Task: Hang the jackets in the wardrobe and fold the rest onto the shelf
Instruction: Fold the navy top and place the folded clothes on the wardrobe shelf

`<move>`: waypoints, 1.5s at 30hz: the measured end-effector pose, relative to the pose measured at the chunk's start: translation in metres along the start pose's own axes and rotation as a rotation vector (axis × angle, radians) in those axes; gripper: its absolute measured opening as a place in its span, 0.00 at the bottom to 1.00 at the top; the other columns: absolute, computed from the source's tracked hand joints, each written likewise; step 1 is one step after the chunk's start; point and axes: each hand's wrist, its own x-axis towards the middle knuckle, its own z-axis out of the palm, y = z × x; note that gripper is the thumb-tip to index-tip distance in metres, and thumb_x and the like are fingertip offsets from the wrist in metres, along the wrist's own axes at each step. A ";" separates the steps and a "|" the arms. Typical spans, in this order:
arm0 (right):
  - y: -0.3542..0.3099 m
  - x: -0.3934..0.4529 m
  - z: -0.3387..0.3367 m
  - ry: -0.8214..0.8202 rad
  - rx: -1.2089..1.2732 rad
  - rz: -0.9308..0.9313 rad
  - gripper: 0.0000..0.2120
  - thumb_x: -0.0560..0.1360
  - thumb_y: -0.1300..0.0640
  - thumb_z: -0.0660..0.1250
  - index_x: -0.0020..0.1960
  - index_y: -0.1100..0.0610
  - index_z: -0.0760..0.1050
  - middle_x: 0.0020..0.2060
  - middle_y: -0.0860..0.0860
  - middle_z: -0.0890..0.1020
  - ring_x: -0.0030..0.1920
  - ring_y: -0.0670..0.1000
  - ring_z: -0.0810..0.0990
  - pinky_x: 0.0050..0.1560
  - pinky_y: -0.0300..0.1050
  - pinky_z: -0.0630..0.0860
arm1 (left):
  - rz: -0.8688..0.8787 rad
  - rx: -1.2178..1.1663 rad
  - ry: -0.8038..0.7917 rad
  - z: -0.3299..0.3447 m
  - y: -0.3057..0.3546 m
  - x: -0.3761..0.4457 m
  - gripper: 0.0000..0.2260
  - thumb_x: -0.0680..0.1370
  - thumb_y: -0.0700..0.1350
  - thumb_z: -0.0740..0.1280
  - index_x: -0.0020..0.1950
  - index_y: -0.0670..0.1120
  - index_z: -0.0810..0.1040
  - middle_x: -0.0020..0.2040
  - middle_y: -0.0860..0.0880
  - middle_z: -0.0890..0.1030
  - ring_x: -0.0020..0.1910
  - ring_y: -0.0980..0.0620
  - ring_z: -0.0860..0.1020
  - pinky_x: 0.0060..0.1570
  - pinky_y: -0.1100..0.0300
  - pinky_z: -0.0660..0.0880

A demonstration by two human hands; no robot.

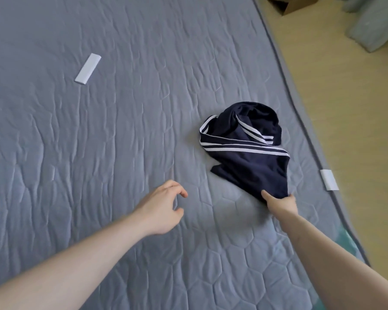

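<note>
right hand point(282, 203) pinches crumpled garment point(246, 148)

Navy garment point(246, 151) with white stripes, crumpled in a heap, lying on grey quilted mattress point(121, 130)

1. Mattress point(121, 130): grey quilted cloth, matt, stitched hexagon relief.
2. Garment point(251, 157), 3 o'clock: navy soft cloth, matt, white stripes.
3. Floor point(345, 97), 1 o'clock: pale wood-look, smooth.
</note>
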 end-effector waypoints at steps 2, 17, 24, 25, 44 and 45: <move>-0.008 -0.002 0.001 0.016 0.025 -0.002 0.27 0.74 0.52 0.77 0.67 0.62 0.73 0.62 0.60 0.81 0.60 0.64 0.80 0.61 0.55 0.78 | 0.000 0.003 0.010 0.000 -0.004 -0.003 0.13 0.78 0.48 0.67 0.62 0.56 0.76 0.66 0.62 0.71 0.47 0.57 0.72 0.58 0.56 0.73; -0.086 -0.235 -0.033 -0.572 0.109 -0.918 0.23 0.64 0.73 0.61 0.30 0.43 0.67 0.33 0.41 0.66 0.34 0.41 0.64 0.36 0.32 0.62 | 0.019 -0.114 0.223 -0.071 -0.012 -0.065 0.35 0.74 0.44 0.74 0.77 0.56 0.61 0.73 0.58 0.64 0.65 0.54 0.75 0.63 0.56 0.73; -0.056 -0.299 -0.040 -0.835 -0.160 -1.045 0.23 0.64 0.77 0.62 0.33 0.48 0.75 0.37 0.41 0.75 0.40 0.43 0.76 0.44 0.35 0.70 | 0.309 -0.172 0.109 -0.076 -0.004 -0.090 0.35 0.71 0.51 0.79 0.76 0.59 0.70 0.79 0.56 0.66 0.79 0.57 0.61 0.78 0.57 0.54; -0.047 -0.305 -0.039 -0.854 -0.179 -1.057 0.20 0.64 0.76 0.62 0.34 0.50 0.77 0.40 0.42 0.77 0.42 0.45 0.79 0.46 0.35 0.72 | 0.353 -0.133 0.065 -0.071 -0.003 -0.095 0.25 0.72 0.51 0.77 0.68 0.57 0.78 0.72 0.57 0.74 0.75 0.57 0.67 0.78 0.57 0.53; 0.068 -0.326 0.035 -0.592 -0.698 -0.994 0.53 0.70 0.62 0.75 0.83 0.39 0.48 0.80 0.36 0.52 0.76 0.39 0.57 0.67 0.30 0.62 | 0.297 0.095 -0.139 -0.027 -0.066 -0.259 0.38 0.63 0.29 0.55 0.63 0.64 0.72 0.36 0.58 0.68 0.43 0.49 0.66 0.42 0.54 0.72; 0.066 -0.331 0.042 -0.612 -0.733 -1.072 0.51 0.71 0.60 0.76 0.83 0.39 0.51 0.82 0.37 0.52 0.77 0.39 0.52 0.72 0.33 0.57 | 0.338 0.132 -0.159 -0.028 -0.065 -0.262 0.38 0.63 0.29 0.56 0.65 0.63 0.73 0.35 0.58 0.67 0.42 0.51 0.65 0.42 0.55 0.70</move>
